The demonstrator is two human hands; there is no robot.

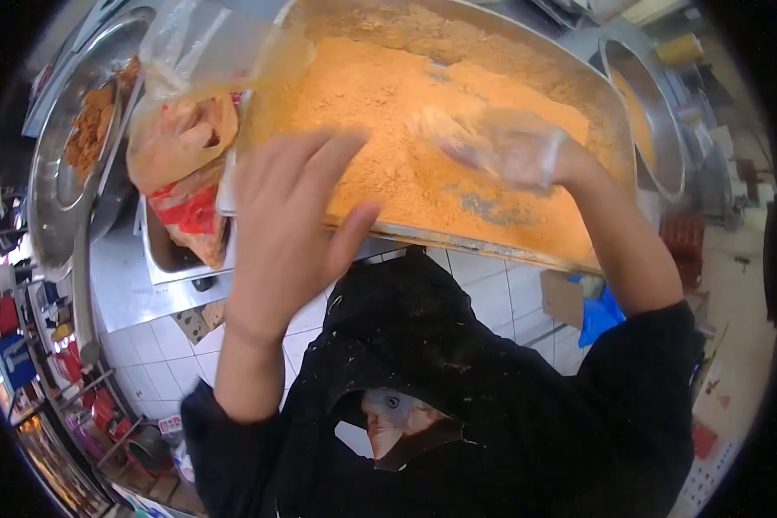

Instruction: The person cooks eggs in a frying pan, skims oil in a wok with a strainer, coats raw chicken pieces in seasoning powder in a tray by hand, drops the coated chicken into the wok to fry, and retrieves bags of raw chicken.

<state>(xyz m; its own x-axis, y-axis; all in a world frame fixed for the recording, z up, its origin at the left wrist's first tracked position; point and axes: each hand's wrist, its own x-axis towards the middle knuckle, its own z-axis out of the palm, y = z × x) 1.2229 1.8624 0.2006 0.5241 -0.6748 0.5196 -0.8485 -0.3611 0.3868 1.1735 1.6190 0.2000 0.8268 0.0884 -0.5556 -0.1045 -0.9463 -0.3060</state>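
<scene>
A large metal tray (pixel 457 244) of orange breading flour (pixel 354 112) lies in front of me. My right hand (pixel 514 151), in a clear plastic glove, is over the flour. Motion smears its flour-dusted fingers, so whether they hold anything is unclear. My left hand (pixel 289 203) is bare and blurred, its fingers stretched out and thumb apart, above the tray's near left corner. Nothing shows in it. Left of it, a plastic bag of raw chicken (pixel 190 129) rests on a metal pan (pixel 157 259), beside red-printed packaging (pixel 186 211).
At the far left, a steel bowl (pixel 47 203) contains brown crumbly food (pixel 91 129), and a long handle (pixel 82 285) crosses its rim. Another steel bowl (pixel 665 138) stands right of the tray. A cardboard box (pixel 561 298) and a blue bag (pixel 600 315) are on the tiled floor.
</scene>
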